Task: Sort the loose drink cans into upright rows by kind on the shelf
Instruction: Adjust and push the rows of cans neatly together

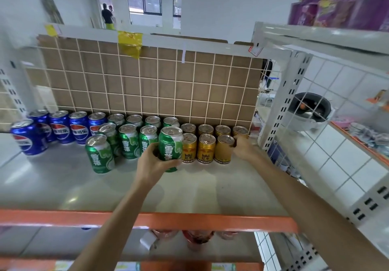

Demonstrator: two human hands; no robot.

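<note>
On the grey shelf (63, 186) stand three kinds of cans, all upright. Blue cola cans (61, 129) line the left, green beer cans (128, 141) fill the middle, gold energy-drink cans (206, 148) stand at the right. My left hand (155, 163) grips a green can (171, 146) at the front right of the green group, next to the gold cans. My right hand (244, 147) holds a gold can (224, 149) at the right end of the front gold row, its fingers curled round the can's far side. One green can (100, 153) stands alone further forward.
A wire grid with brown cardboard (147, 81) backs the shelf. An orange rail (147, 220) edges the front. A white perforated upright (282, 106) and wire side panel close the right end. Purple packs (341, 1) sit on the shelf above at right.
</note>
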